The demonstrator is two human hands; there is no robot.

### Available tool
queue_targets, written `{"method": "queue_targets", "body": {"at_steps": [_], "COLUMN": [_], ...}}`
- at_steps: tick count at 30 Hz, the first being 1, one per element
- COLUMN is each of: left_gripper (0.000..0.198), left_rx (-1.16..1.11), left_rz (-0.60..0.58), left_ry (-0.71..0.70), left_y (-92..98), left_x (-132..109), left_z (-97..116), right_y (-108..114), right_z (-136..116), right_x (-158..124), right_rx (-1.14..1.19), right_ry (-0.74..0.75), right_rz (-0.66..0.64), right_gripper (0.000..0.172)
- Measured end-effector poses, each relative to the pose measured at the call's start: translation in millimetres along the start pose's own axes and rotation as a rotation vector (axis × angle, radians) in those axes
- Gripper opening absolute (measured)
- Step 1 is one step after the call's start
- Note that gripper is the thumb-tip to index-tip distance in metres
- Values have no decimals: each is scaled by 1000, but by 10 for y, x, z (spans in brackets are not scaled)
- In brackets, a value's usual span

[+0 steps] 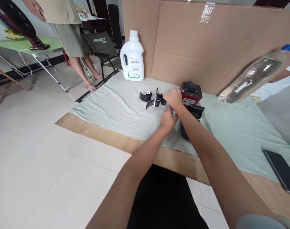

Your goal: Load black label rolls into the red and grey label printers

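Several small black rolls lie near the middle of the cloth-covered table. One black roll (145, 95) is farthest left, and another (153, 102) with a white rim sits in front of it. My right hand (174, 98) reaches to a third black roll (163, 99), its fingertips at the roll's right side. Closer to me, my left hand (168, 119) is closed just below my right hand; what it holds, if anything, is hidden. Right behind my right hand stands a red and black box (191, 93). A black device (195, 112) is partly covered by my right forearm.
A white detergent bottle (133, 58) stands at the back left against a cardboard panel (195, 41). A large clear bottle (252, 78) leans at the right. A phone (280, 170) lies at the right front. Another person (68, 35) stands beyond the table at the left, near a folding chair (103, 47).
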State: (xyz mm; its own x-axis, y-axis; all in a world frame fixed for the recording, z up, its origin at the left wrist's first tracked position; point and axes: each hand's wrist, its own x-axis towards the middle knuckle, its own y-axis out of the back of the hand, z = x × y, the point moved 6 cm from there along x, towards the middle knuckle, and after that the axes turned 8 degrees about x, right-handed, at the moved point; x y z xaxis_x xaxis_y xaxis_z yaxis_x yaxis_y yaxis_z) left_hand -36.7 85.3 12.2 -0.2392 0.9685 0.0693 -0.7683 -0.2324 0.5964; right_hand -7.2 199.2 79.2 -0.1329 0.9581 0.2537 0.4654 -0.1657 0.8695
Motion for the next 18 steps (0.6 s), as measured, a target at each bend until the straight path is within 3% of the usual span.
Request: {"method": "queue_targets", "body": {"at_steps": [3, 9, 15, 18], "left_gripper": [21, 18, 19, 18], "left_rx": [-36, -57, -92, -115], "left_rz": [13, -10, 25, 43], "left_ry": [5, 20, 7, -4], "left_y": [7, -11, -37, -50], "left_x": [-2, 34, 87, 104], "left_z": [12, 13, -8, -27], "right_y": [-73, -288, -234, -113], "right_z": [43, -7, -206, -260], "right_x": [220, 595, 643, 540], "right_rx": [61, -21, -225, -127], "right_ry": [-49, -123, -19, 109], "right_rz": [-12, -235, -268, -183], "right_gripper": [46, 28, 24, 19]}}
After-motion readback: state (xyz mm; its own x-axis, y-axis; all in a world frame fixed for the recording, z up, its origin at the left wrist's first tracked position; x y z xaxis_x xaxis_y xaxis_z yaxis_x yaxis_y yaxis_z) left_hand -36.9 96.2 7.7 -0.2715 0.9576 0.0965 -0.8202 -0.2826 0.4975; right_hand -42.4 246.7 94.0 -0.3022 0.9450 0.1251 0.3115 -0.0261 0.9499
